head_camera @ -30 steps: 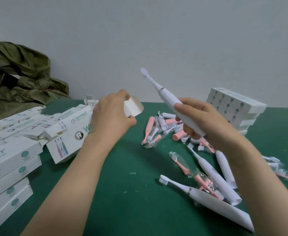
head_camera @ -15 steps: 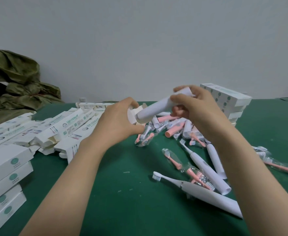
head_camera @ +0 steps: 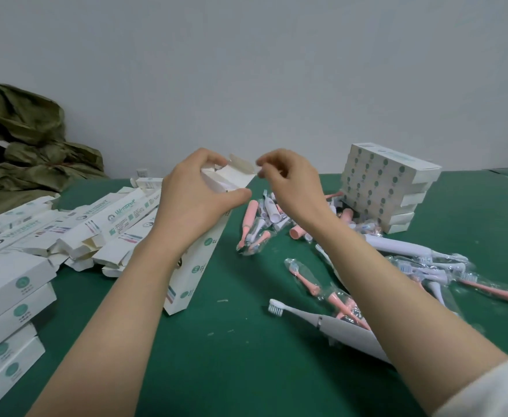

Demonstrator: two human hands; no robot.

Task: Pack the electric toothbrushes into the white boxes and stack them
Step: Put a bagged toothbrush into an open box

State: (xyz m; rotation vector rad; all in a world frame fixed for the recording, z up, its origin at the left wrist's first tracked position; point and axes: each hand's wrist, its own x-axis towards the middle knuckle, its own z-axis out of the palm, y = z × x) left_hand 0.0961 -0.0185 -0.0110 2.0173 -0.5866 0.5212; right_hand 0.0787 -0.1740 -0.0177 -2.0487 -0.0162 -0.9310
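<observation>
The left hand [head_camera: 195,203] is gripping the upper end of a white box [head_camera: 197,266], fingers curling over the top and thumb lying under the mouth. The box is leaning steeply, its lower end resting on the green bench [head_camera: 231,371]. The right hand [head_camera: 291,185] is pinching the tip of the open flap [head_camera: 242,165] between thumb and forefinger, the other fingers curling loosely. Nothing is sticking out of the mouth, and whether a toothbrush is lying inside is hidden here.

Loose toothbrushes [head_camera: 403,246] and wrapped pink heads [head_camera: 305,279] are lying heaped on the bench to the right, one white brush [head_camera: 346,331] nearest the person. A stack [head_camera: 388,185] of closed boxes is standing at the far right, a left pile [head_camera: 9,293] is sitting at the near left, and open boxes [head_camera: 102,227] are lying jumbled between that pile and the left hand.

The step in hand looks to be shutting the box. Doing it well likely means:

- Holding the mouth uppermost so nothing is sliding out.
- Gripping the walls lightly, since thin card is apt to buckle and pinch the opening.
- Turning any side tabs in first.
- Bending the flap along its crease and guiding its tongue inside the front wall, not forcing it from the tip.

Once it is seated flush, the box should be lying flat on a stack.
</observation>
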